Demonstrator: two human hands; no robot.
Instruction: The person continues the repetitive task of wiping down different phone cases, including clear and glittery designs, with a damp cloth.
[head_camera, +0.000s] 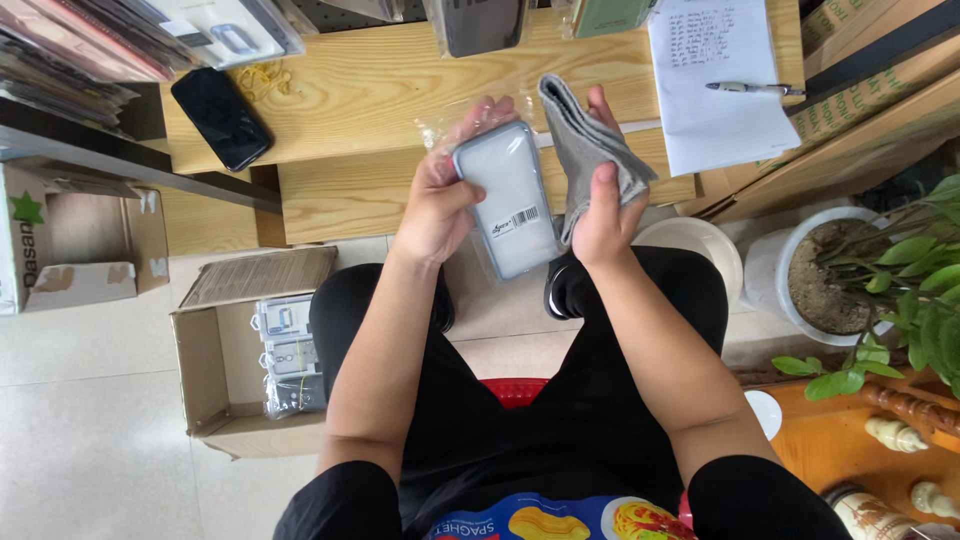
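Observation:
My left hand (440, 200) grips a packaged phone case (508, 200), pale grey-white in a clear plastic sleeve with a barcode sticker, held upright over my lap. A folded grey cloth (590, 150) is held in my right hand (606, 212), just right of the case and touching its edge. Both hands hover in front of a low wooden bench (380, 90).
A black phone (221, 117) lies on the bench at left. A paper sheet (715, 80) with a pen (752, 88) lies at right. An open cardboard box (222, 360) with several packaged cases sits on the floor at left. A potted plant (850, 270) stands at right.

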